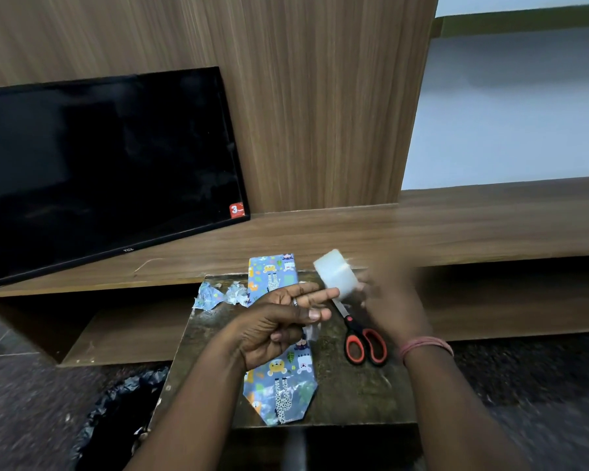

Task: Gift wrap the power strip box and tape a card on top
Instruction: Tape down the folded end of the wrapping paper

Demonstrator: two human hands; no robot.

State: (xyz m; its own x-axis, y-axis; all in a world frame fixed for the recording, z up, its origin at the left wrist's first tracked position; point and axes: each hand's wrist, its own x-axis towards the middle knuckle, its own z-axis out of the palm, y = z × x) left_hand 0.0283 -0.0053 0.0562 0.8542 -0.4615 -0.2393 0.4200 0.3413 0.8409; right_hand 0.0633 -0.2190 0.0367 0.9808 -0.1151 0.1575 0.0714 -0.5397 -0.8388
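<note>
Blue animal-print wrapped box [279, 379] flat on table [347, 385] beneath both hands; left hand [279, 321] pinching tape end, blurred right hand [391, 297] gripping tape roll [335, 273]; scissors [363, 334] beside, TV [99, 164] behind.

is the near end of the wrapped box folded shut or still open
Still open: the wrapped box has its near-end paper sticking out flat as a pointed flap, not folded against the box or visibly taped.

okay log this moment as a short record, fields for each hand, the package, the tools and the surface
left hand: left hand raised above the package, fingers extended, appears to pinch a strip of clear tape
right hand: right hand motion-blurred, holds the tape roll
package: wrapped box in blue animal-print paper, near end folded to a point
tools: scissors closed, lying right of the box
scraps: paper scraps left of the box
surface: small dark table
</note>
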